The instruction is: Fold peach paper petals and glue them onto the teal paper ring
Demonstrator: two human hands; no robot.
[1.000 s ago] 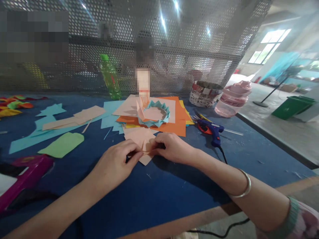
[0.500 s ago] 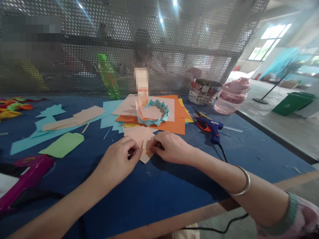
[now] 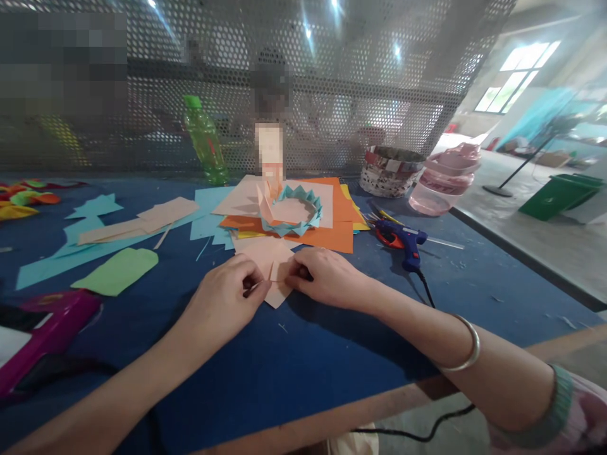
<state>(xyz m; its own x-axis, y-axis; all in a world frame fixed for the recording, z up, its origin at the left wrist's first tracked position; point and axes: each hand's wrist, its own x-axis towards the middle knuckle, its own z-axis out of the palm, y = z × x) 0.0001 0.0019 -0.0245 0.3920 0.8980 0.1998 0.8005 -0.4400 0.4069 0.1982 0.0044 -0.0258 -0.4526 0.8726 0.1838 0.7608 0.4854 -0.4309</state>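
Observation:
A piece of pale peach paper (image 3: 277, 297) lies folded on the blue table between my hands, one corner pointing toward me. My left hand (image 3: 232, 287) pinches its left side, thumb against the curled fingers. On the right side my right hand (image 3: 322, 278) grips it the same way. A narrow slit or crease shows in the paper between my fingertips. Just beyond stands a ring of folded light-blue paper points (image 3: 310, 224), joined at its left to peach folded pieces (image 3: 264, 205). The ring rests on stacked orange paper (image 3: 336, 239) and peach sheets.
On the right are a blue glue gun (image 3: 408, 240), a newspaper-woven basket (image 3: 389, 177) and a pink bottle (image 3: 441, 183). A green bottle (image 3: 206, 142) stands by the mesh screen. To the left lie a green paper piece (image 3: 116, 272), blue paper scraps and a magenta tool (image 3: 61, 328).
The view has shifted slightly. Both hands keep their pinch on the peach paper, and the gap between its folds looks a little narrower.

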